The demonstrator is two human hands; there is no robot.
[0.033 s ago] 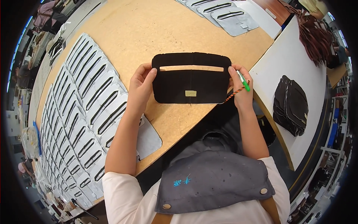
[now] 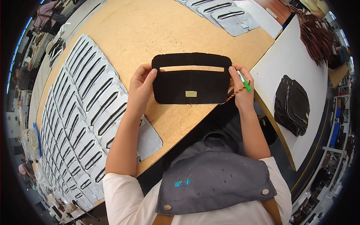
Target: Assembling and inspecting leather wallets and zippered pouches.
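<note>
Left hand [image 2: 141, 86] and right hand [image 2: 244, 99] grip the black panel [image 2: 172, 87] over the table [image 2: 127, 30], near side; right also holds a pen [image 2: 245, 82]. Slot [image 2: 192, 68] open, label [image 2: 191, 94] on; completeness cannot be judged.

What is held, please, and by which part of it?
A black slotted panel: the left hand grips its left edge, the right hand its right edge, both toward the top. The right hand also holds a green pen, exact spot unclear.
</note>
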